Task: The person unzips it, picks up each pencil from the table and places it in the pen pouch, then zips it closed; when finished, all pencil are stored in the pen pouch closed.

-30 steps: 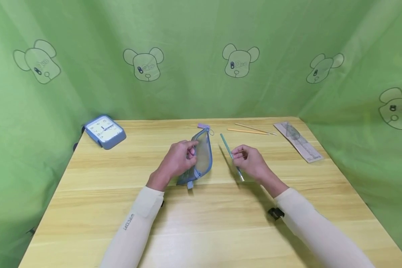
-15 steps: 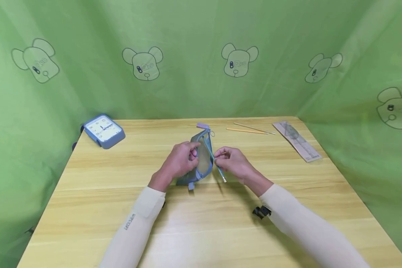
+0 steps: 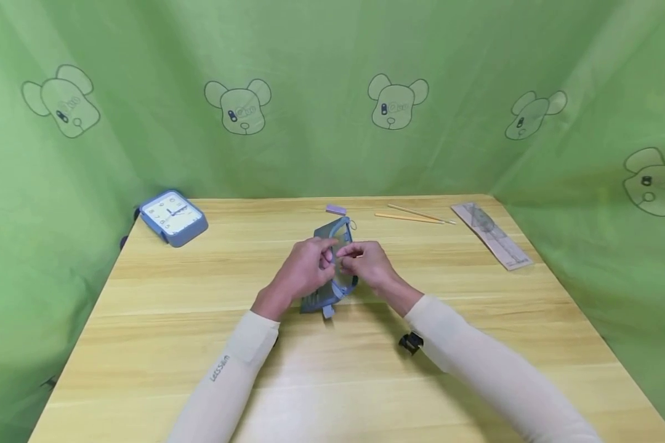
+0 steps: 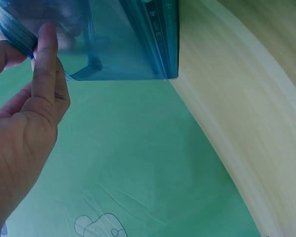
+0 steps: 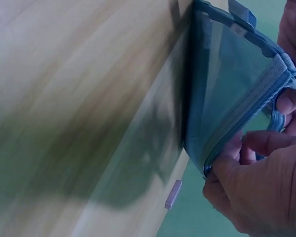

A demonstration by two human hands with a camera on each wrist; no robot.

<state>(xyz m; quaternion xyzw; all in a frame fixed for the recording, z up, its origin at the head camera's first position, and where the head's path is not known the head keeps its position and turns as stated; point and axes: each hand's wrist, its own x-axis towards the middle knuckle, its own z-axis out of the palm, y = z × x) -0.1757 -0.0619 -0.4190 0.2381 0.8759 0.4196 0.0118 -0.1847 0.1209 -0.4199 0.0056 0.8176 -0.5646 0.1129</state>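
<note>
A blue see-through mesh pencil case (image 3: pixel 324 295) stands on the table with its zipped mouth open. My left hand (image 3: pixel 305 267) pinches one side of the mouth between thumb and fingers. My right hand (image 3: pixel 368 264) is at the opposite side, fingers curled at the zipper edge, some of them inside the mouth in the right wrist view. The teal pencil does not show in the head view now. Through the mesh in the left wrist view, dark pencil-like sticks (image 4: pixel 158 29) lie along the bottom of the case.
Behind the case lies a purple eraser (image 3: pixel 335 210). An orange pencil (image 3: pixel 407 217) and a tan pencil (image 3: pixel 415 211) lie at the back. On the right is a packet of clear rulers (image 3: pixel 490 234); a blue clock (image 3: pixel 174 218) sits at the back left. Green curtain (image 3: pixel 321 160) surrounds the table.
My right hand has moved left to the pencil case with the teal pencil, which has gone out of sight. My left hand and the case have shifted slightly right, and the mouth looks narrower.
</note>
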